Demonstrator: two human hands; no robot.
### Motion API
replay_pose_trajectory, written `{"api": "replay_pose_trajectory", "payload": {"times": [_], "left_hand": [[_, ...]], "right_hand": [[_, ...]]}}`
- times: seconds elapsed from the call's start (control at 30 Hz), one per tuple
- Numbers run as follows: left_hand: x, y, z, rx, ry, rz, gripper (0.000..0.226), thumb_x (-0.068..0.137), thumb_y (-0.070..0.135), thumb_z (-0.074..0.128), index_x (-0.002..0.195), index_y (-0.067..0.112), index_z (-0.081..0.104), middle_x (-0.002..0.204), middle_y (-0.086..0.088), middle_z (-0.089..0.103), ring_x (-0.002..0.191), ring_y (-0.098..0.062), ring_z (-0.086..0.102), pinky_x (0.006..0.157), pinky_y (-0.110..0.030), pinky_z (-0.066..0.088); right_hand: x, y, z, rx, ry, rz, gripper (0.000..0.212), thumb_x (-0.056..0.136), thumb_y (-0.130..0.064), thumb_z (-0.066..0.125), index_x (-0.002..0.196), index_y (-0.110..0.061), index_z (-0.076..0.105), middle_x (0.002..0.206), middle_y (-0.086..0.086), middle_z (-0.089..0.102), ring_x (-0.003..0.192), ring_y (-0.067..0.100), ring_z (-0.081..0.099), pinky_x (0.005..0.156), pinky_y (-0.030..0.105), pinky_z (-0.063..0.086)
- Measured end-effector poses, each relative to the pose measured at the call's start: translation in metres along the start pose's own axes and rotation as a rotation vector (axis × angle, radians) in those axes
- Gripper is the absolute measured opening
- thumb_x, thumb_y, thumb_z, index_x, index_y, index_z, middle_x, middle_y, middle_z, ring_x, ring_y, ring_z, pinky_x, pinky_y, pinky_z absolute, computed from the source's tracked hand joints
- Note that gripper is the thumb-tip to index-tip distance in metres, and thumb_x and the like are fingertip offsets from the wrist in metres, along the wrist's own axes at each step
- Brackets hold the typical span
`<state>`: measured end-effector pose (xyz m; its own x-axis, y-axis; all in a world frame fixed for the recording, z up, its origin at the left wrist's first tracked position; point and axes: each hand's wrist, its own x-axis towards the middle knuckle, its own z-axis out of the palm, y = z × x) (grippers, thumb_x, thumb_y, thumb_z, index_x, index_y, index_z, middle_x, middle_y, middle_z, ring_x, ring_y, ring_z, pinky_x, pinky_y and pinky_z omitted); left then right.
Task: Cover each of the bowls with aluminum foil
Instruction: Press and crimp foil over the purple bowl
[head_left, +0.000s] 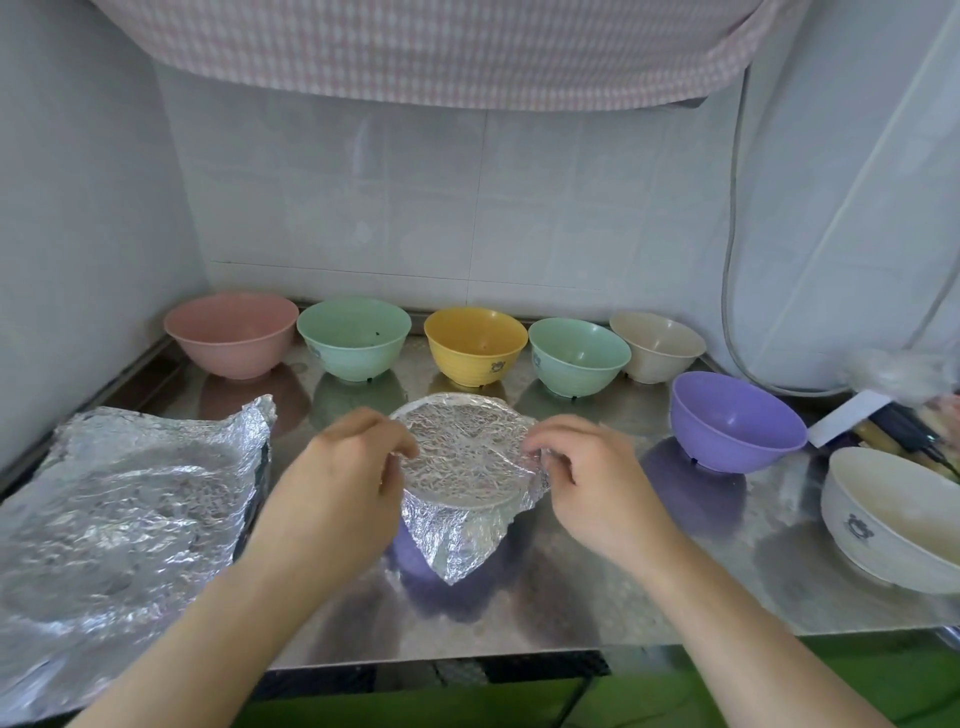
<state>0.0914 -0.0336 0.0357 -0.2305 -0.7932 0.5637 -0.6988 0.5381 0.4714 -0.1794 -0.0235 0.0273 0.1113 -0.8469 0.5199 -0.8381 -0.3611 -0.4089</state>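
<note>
bare forearms (218, 623), no sleeves showing

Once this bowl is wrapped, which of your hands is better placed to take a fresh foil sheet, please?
Probably the left hand: the loose foil sheets lie on its side, while the right hand would have to cross the covered bowl.

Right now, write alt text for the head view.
Two hands, left hand and right hand, pinch crinkled aluminium foil over a round bowl on a steel counter. Seven uncovered bowls stand around it; spare foil sheets lie left.
</note>
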Motion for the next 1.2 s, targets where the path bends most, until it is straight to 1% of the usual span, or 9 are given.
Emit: {"api": "replay_pose_trajectory", "payload": {"times": [0.2,0.37,0.5,0.63,0.73,0.9,0.97,1.07,1.2], "left_hand": [[-0.009,0.033,0.024,-0.084,-0.110,0.138,0.005,0.094,0.029,0.069,0.098,0.031,0.068,0.099,0.018,0.059,0.088,-0.006,0.059,0.070,-0.038,0.056],[-0.011,0.034,0.030,-0.097,-0.131,0.174,0.011,0.091,0.038,0.066,0.100,0.033,0.068,0.098,0.019,0.058,0.091,-0.005,0.058,0.072,-0.034,0.055],[-0.015,0.036,0.028,-0.096,-0.177,0.205,0.026,0.087,0.055,0.061,0.099,0.035,0.071,0.095,0.020,0.060,0.088,-0.003,0.058,0.075,-0.028,0.053],[-0.014,0.034,0.032,-0.043,-0.188,0.250,0.009,0.087,0.041,0.078,0.089,0.034,0.072,0.089,0.018,0.062,0.086,-0.007,0.057,0.078,-0.033,0.051],[-0.010,0.032,0.030,0.017,-0.157,0.274,0.005,0.085,0.036,0.077,0.082,0.033,0.073,0.087,0.017,0.063,0.084,-0.011,0.060,0.078,-0.032,0.050],[-0.010,0.022,0.024,0.056,-0.118,0.190,0.019,0.079,0.018,0.088,0.082,0.030,0.073,0.088,0.016,0.063,0.085,-0.012,0.059,0.071,-0.030,0.051],[-0.013,0.026,0.025,0.036,-0.146,0.174,0.017,0.083,0.022,0.084,0.089,0.032,0.072,0.093,0.018,0.061,0.088,-0.008,0.056,0.067,-0.028,0.051],[-0.018,0.034,0.031,0.001,-0.160,0.162,0.013,0.087,0.038,0.077,0.097,0.036,0.069,0.099,0.021,0.056,0.087,-0.001,0.051,0.064,-0.023,0.047],[-0.019,0.039,0.041,0.012,-0.090,0.158,0.024,0.080,0.048,0.079,0.089,0.031,0.065,0.092,0.017,0.057,0.083,-0.006,0.055,0.060,-0.024,0.046]], "right_hand": [[-0.012,-0.006,-0.003,-0.010,0.033,-0.016,0.025,0.088,0.003,0.069,0.087,-0.020,0.077,0.095,-0.015,0.069,0.086,0.003,0.065,0.080,0.011,0.047],[-0.038,-0.029,-0.014,0.022,0.034,-0.042,0.014,0.089,-0.009,0.072,0.087,-0.023,0.075,0.094,-0.016,0.067,0.084,0.003,0.064,0.077,0.023,0.053],[-0.049,-0.045,-0.022,0.154,-0.023,-0.017,0.021,0.091,-0.004,0.073,0.088,-0.024,0.080,0.091,-0.017,0.072,0.084,0.008,0.070,0.072,0.021,0.054],[-0.034,-0.026,-0.027,0.125,0.019,0.050,0.030,0.087,0.006,0.074,0.092,-0.023,0.080,0.096,-0.018,0.072,0.085,0.006,0.069,0.070,0.012,0.048],[-0.030,-0.015,-0.032,0.107,-0.040,0.042,0.027,0.085,0.004,0.079,0.090,-0.023,0.080,0.094,-0.017,0.071,0.083,0.004,0.066,0.069,0.008,0.041],[-0.039,-0.013,-0.030,0.082,-0.098,-0.016,0.011,0.086,-0.028,0.087,0.090,-0.032,0.078,0.098,-0.021,0.068,0.093,0.007,0.067,0.079,0.027,0.052],[-0.040,-0.015,-0.021,0.083,-0.063,-0.036,0.014,0.086,-0.034,0.086,0.094,-0.031,0.075,0.100,-0.020,0.063,0.091,0.007,0.065,0.080,0.034,0.054],[-0.038,-0.019,-0.009,0.058,-0.045,-0.064,0.015,0.088,-0.034,0.085,0.093,-0.030,0.071,0.100,-0.018,0.058,0.087,0.004,0.059,0.076,0.031,0.051],[-0.036,-0.023,0.001,-0.023,0.005,-0.069,0.019,0.087,-0.027,0.083,0.087,-0.029,0.064,0.094,-0.015,0.056,0.083,0.007,0.054,0.067,0.037,0.051]]}}
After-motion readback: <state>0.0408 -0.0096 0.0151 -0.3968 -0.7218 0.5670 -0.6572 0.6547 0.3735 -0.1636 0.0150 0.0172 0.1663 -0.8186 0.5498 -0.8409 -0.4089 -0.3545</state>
